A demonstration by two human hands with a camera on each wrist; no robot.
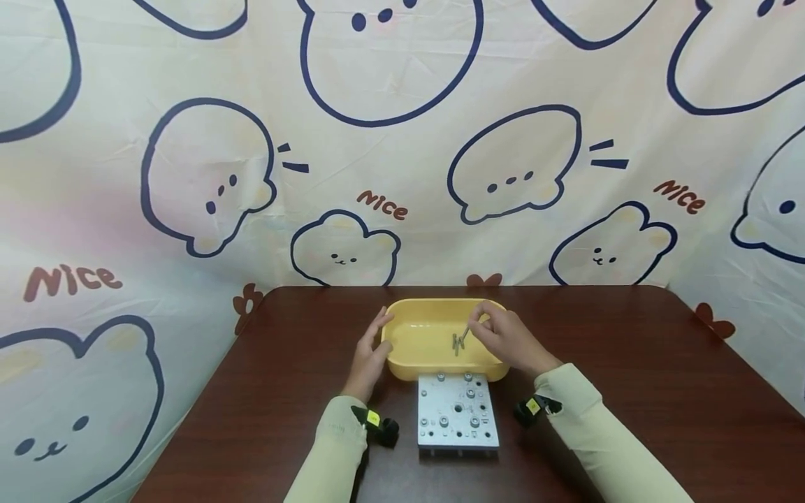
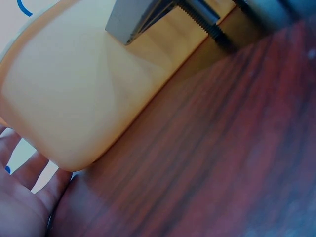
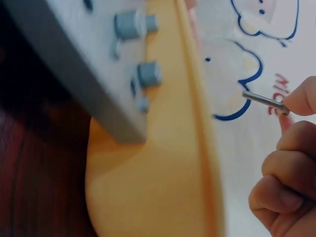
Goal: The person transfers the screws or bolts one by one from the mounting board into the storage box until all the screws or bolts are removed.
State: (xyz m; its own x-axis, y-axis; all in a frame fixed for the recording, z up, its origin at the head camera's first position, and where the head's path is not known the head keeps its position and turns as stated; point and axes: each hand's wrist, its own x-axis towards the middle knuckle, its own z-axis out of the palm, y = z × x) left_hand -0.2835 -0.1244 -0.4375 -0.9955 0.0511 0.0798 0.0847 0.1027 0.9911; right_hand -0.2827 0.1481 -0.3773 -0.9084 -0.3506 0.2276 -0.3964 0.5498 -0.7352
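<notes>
My right hand [image 1: 505, 340] is over the right part of a yellow tray [image 1: 409, 367]. Between thumb and forefinger it pinches a slim metal screw [image 3: 265, 101] by its wider end; the other fingers are curled in. Several more screws [image 1: 456, 345] lie on the tray floor just below. At the tray's left end, my left hand [image 1: 366, 360] touches the side and rim with fingers extended. In the left wrist view those fingers [image 2: 32, 173] lie against the tray's outer wall. A silver metal plate [image 1: 449, 419] with holes and several socket-head screws [image 1: 444, 422] stands in front of the tray.
Threaded screw ends [image 2: 202, 19] stick out below the plate, whose far edge meets or overhangs the tray's near side. Everything stands on a dark brown wooden table [image 1: 604, 335]. A patterned cloth [image 1: 428, 168] hangs behind and at both sides.
</notes>
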